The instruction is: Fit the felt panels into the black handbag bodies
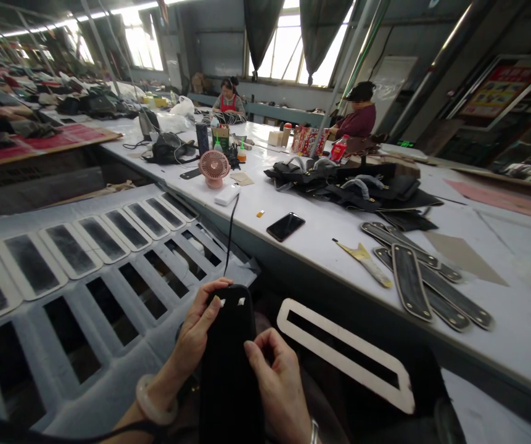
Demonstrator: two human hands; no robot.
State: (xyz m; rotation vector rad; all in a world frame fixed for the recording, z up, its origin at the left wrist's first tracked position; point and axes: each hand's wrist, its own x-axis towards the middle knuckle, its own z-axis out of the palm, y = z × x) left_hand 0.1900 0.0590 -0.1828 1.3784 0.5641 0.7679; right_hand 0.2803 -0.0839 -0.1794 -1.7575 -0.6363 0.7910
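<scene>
A long black strap-like panel (228, 364) with a rounded top stands tilted up in front of me, with two small white bits near its top end. My left hand (195, 327) grips its upper left edge, thumb on the face by one white bit. Lower down, on the opposite edge, my right hand (278, 376) pinches the panel between thumb and curled fingers. A pale oblong frame (343, 354) with a long slot lies to the right of my right hand, on something dark. What is behind the panel is hidden.
Pale oblong frames with dark centres (94, 239) lie in a row on a grey slotted sheet (121, 364) at left. On the white table (293, 265) are a phone (286, 226), a pink fan (214, 168), finished black straps (411, 280) and a black bag pile (353, 185). Several people work beyond.
</scene>
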